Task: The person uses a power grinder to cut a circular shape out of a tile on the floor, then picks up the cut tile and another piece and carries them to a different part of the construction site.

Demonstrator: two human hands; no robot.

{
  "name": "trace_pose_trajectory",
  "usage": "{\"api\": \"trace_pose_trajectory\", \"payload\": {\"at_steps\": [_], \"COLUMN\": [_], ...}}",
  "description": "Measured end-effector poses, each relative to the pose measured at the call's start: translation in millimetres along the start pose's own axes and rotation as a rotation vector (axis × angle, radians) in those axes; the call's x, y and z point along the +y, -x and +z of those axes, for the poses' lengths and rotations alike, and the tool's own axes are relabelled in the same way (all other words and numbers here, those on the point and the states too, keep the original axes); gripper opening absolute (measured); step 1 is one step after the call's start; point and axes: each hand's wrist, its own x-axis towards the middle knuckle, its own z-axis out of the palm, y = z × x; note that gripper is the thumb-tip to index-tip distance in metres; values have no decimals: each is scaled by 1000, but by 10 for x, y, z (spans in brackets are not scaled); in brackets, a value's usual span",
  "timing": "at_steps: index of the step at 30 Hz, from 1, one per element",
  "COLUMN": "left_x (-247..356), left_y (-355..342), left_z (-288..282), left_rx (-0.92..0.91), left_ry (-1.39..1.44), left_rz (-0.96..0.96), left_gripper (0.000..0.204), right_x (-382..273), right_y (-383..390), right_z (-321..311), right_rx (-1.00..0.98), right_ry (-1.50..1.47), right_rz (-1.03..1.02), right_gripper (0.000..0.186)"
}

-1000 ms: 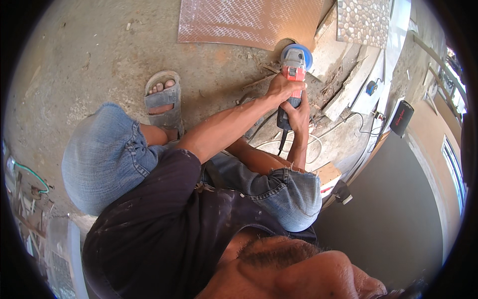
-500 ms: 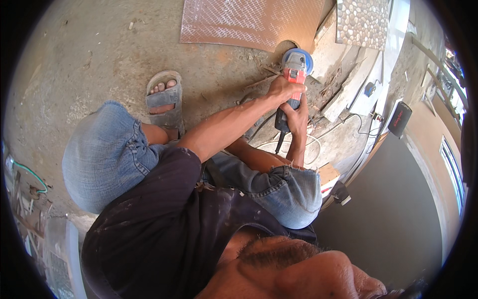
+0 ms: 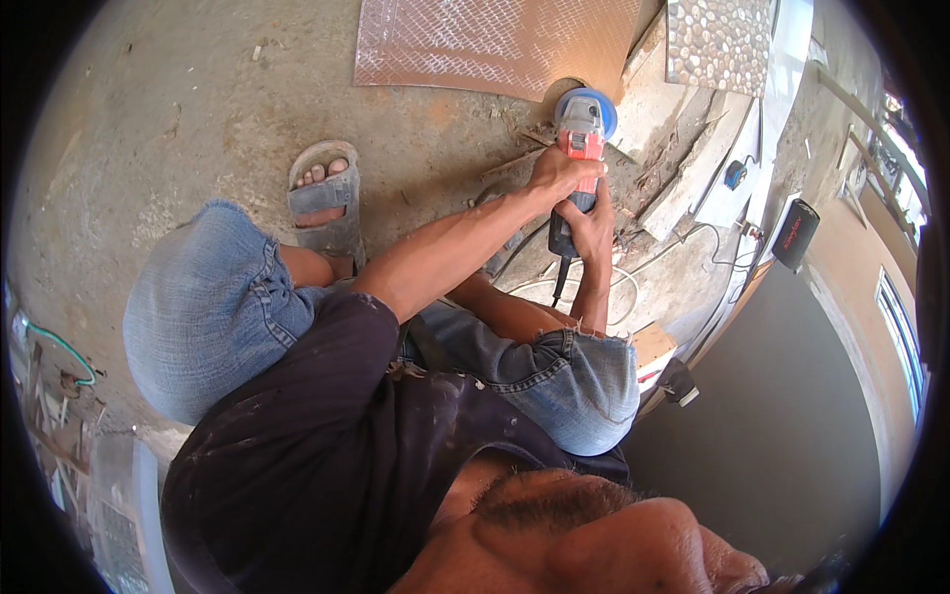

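Note:
An angle grinder point(image 3: 580, 144) with a red and grey body, dark rear grip and blue disc point(image 3: 607, 111) is held in both hands. My left hand point(image 3: 560, 174) closes around its red body behind the head. Lower down, my right hand point(image 3: 591, 230) wraps the dark grip, from which the cord runs back. The disc is at a rounded notch in the near edge of a brown patterned tile point(image 3: 445, 54); whether it touches the tile I cannot tell. The grinder's head hides part of the disc.
Pale broken boards point(image 3: 683, 183) lie right of the grinder, beside a pebble-patterned tile point(image 3: 717, 45). A blue-and-black tape measure point(image 3: 735, 175) rests on a white sheet. Loose white cable point(image 3: 625, 297) curls near my right forearm. My sandalled foot point(image 3: 325, 203) is on the concrete floor.
The grinder and both hands have shifted slightly left and away from me, toward the tile's notch. Both hands keep their grip.

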Motion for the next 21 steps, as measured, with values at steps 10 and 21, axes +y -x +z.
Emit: {"api": "trace_pose_trajectory", "payload": {"at_steps": [10,21], "left_x": [69,8], "left_y": [115,37], "left_z": [-12,73], "left_rx": [68,41], "left_ry": [24,1], "left_rz": [10,-2], "left_gripper": [44,43], "right_x": [23,105], "right_y": [-15,21], "right_z": [18,-31], "right_rx": [-20,31], "right_ry": [-11,-36], "right_rz": [-12,-15], "right_gripper": [71,65]}}
